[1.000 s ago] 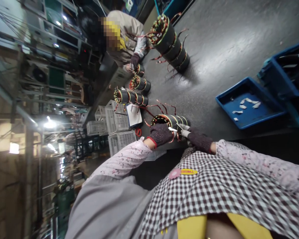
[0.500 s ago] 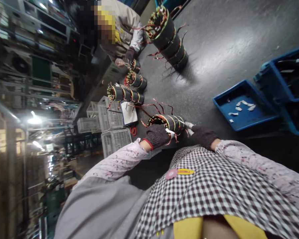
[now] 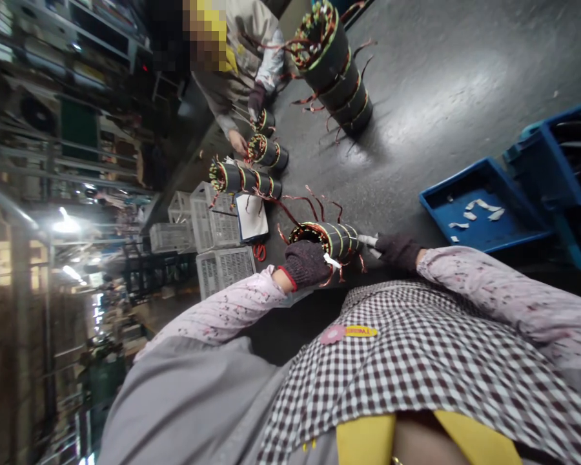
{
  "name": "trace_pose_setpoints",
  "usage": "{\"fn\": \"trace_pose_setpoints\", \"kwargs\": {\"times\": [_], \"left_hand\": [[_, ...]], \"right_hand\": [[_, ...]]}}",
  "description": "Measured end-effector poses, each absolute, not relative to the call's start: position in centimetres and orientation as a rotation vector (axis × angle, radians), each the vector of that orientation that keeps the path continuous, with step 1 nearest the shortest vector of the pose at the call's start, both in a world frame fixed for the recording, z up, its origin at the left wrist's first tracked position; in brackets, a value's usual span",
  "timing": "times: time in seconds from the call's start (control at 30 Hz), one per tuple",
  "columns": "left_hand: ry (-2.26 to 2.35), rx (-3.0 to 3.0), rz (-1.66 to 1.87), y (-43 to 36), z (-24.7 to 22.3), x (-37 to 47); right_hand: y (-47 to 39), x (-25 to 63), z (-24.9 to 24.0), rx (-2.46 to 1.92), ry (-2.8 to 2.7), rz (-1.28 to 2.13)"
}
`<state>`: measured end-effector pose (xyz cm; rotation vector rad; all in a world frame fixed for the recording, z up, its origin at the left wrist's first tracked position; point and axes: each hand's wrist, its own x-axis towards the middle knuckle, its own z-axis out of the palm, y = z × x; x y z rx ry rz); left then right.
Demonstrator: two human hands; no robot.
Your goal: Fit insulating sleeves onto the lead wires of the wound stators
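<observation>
In front of me, a dark stack of ring-shaped motor stators (image 3: 341, 239) lies tilted, with yellow-green edges and reddish wire leads sticking out. My left hand (image 3: 306, 263), in a dark knit glove with a red cuff, is closed on the near side of its open end. A white piece (image 3: 332, 261) shows at those fingertips; whether tape or a strip, I cannot tell. My right hand (image 3: 397, 250), also gloved, reaches its white-wrapped fingers out to the stack's other end. Those fingers look stretched and slightly apart.
A blue tray (image 3: 484, 226) with white scraps lies to the right, beside blue bins (image 3: 537, 155). Further stator stacks (image 3: 246, 179) and a tall one (image 3: 339, 77) stand on the dark table (image 3: 416, 129). A co-worker (image 3: 252, 39) handles smaller stacks. White crates (image 3: 223, 268) stand left.
My right hand has shifted slightly right and up, its fingers stretched straighter. My left hand keeps its place on the stack. The co-worker's bare hand has moved down toward another stack.
</observation>
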<state>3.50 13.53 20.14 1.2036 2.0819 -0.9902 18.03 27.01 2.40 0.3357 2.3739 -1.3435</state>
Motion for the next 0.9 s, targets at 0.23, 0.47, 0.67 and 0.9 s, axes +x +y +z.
{"fn": "trace_pose_setpoints", "kwargs": {"times": [0.23, 0.47, 0.67, 0.9], "left_hand": [[2.075, 1.161, -1.112, 13.8, 20.4, 3.7], [2.074, 1.083, -1.094, 14.8, 21.1, 3.8], [2.065, 1.104, -1.045, 14.8, 21.2, 3.6], [2.056, 1.112, -1.1, 14.3, 20.8, 3.5]], "right_hand": [[19.9, 17.1, 4.4, 0.922, 1.448, -2.274], [24.1, 21.3, 0.6, 0.703, 2.103, -1.824], [23.9, 22.0, -0.9, 0.663, 2.157, -1.569], [23.3, 20.4, -0.3, 0.543, 2.233, -1.334]]}}
